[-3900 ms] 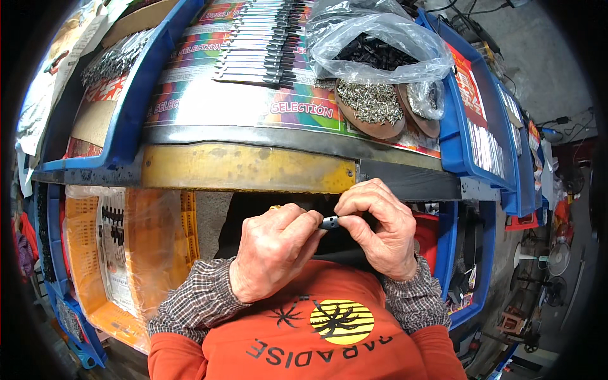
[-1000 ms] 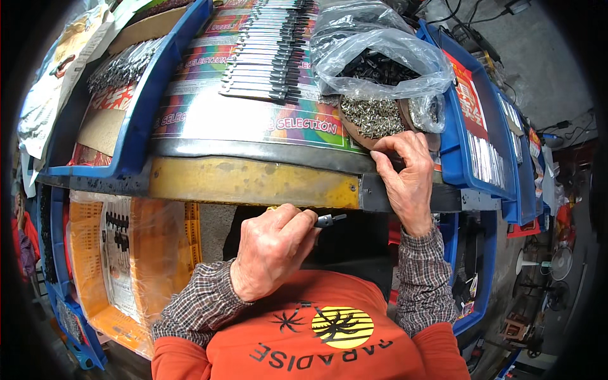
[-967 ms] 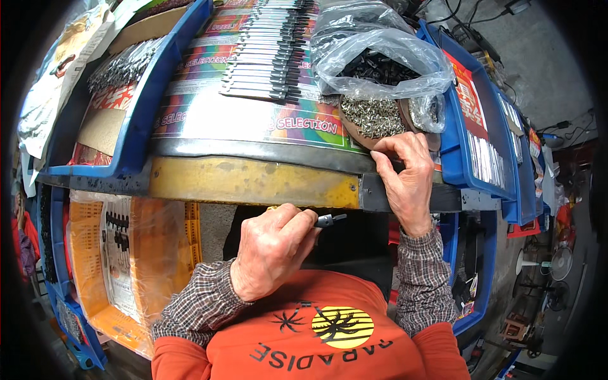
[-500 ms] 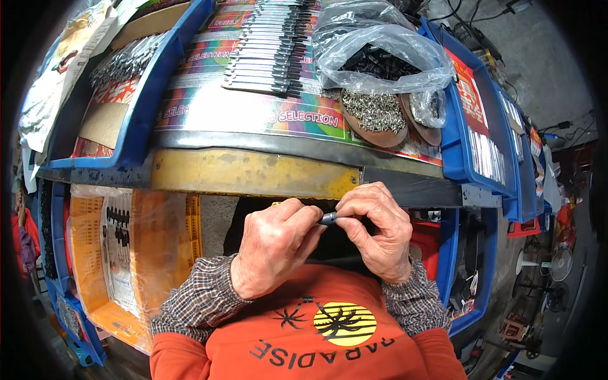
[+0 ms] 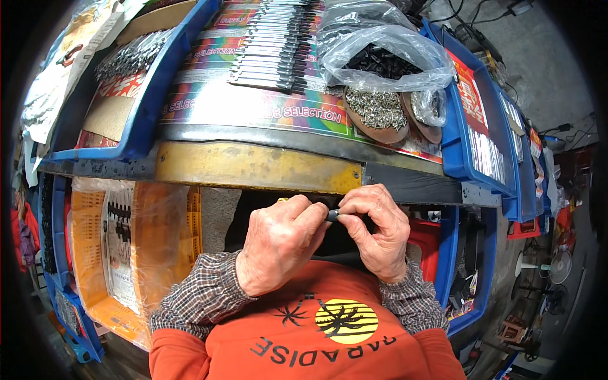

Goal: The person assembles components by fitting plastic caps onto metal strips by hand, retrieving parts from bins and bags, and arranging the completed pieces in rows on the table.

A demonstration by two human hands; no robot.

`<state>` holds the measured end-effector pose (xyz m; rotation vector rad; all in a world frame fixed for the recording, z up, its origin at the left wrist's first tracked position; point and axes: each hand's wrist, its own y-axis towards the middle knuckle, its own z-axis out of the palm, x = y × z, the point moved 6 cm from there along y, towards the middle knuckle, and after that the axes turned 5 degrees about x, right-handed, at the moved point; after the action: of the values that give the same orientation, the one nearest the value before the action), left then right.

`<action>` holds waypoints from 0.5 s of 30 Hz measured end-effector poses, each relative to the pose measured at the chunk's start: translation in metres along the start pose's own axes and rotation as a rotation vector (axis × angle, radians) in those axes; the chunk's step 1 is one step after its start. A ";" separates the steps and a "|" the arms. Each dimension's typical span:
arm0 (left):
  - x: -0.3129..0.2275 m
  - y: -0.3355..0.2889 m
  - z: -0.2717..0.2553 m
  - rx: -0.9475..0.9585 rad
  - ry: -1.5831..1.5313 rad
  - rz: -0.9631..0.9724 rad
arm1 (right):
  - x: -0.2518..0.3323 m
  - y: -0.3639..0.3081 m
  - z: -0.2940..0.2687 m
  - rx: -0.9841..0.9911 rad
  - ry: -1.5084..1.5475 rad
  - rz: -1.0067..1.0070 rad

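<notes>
My left hand (image 5: 278, 244) and my right hand (image 5: 378, 231) meet just in front of the table's edge. Between them is a small dark grey cylindrical piece (image 5: 332, 216), pinched by the fingers of both hands. Most of it is hidden by my fingers, so its full shape cannot be made out. Beyond my hands, on the table, slim silver pieces with black ends (image 5: 269, 57) lie side by side in a row. To their right sits an open clear plastic bag (image 5: 335, 60) of black parts, with a brown dish (image 5: 387, 137) of small shiny metal parts before it.
A yellow strip (image 5: 253, 167) runs along the table's front edge. Blue bins stand at the left (image 5: 138, 120) and right (image 5: 461, 136), holding slim silver pieces and packets. Below the table at the left is an orange plastic basket (image 5: 85, 247) lined with clear plastic.
Both hands stay closed around the small piece, with only a slight shift of the fingers. The whole view has moved a little.
</notes>
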<state>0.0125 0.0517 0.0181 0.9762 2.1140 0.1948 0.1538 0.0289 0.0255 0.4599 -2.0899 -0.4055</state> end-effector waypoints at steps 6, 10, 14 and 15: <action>-0.006 -0.002 -0.005 -0.027 0.033 0.028 | 0.023 -0.013 0.008 -0.041 -0.415 -0.243; -0.004 -0.002 -0.008 0.010 0.073 0.017 | 0.028 -0.019 0.015 0.037 -0.586 -0.388; -0.007 -0.001 -0.011 0.004 0.110 0.044 | 0.025 -0.024 0.015 0.030 -0.646 -0.459; -0.008 0.002 -0.014 0.013 0.110 0.046 | 0.026 -0.020 0.013 0.030 -0.618 -0.432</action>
<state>0.0068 0.0494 0.0331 1.0439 2.1955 0.2641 0.1333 0.0003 0.0284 0.8979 -2.5862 -0.8538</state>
